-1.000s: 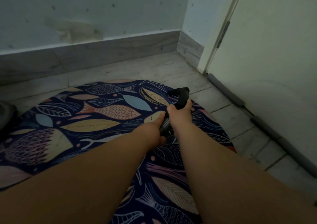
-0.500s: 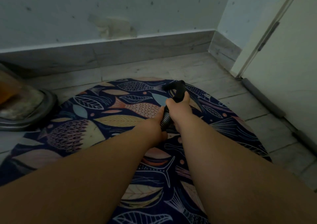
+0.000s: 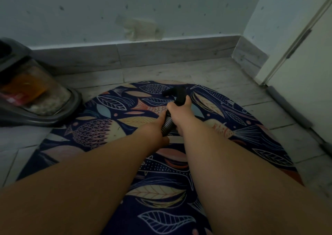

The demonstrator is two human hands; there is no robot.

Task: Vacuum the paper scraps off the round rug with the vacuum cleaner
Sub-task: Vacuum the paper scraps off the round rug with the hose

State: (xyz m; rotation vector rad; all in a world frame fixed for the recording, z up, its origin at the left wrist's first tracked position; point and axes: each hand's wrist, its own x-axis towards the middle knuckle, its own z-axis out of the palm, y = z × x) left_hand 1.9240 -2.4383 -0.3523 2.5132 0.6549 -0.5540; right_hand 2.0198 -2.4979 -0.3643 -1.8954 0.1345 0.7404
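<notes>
Both hands are curled tight round the vacuum's hose. The left hand (image 3: 154,133) grips the ribbed grey hose (image 3: 166,125) lower down, and the right hand (image 3: 178,109) wraps it just above, where the black curved plastic end piece (image 3: 177,92) starts. Can't tell if that tip touches the round navy rug with fish and leaf print (image 3: 158,189).

The grip is the same as a second ago, but the view has swung left. The grey canister vacuum cleaner with its clear dust bin (image 3: 37,100) has slid in at the rug's left edge, and the white door (image 3: 314,91) has been pushed off to the right.

No paper scraps show on the rug, so the person's probably on a last pass, unless the arms are hiding some.
</notes>
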